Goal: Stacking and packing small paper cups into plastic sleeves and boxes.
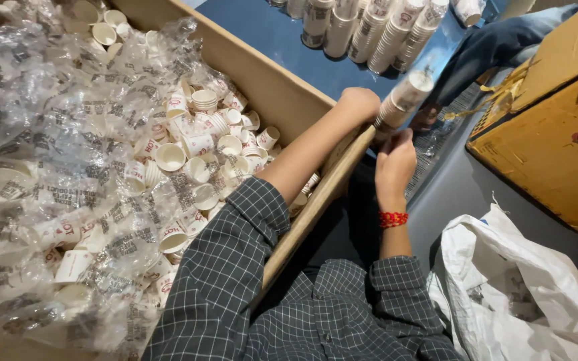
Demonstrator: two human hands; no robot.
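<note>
Nearest us, a white sack [510, 294] lies crumpled at lower right, its bottom cut off by the frame. Our checked sleeves reach forward over the wall of a big carton [282, 93] heaped with loose cups [199, 144] and clear wrappers [48, 167]. Our right hand [395, 164] pinches something we cannot make out just below a cup stack [406, 93]. Our left hand [359, 105] closes around that stack's lower end, its fingers hidden. The stack's long axis runs from the hands up and right, away from us, over the blue tabletop [282, 40]. Beyond, more stacks [369, 27] stand upright, tops cut off.
</note>
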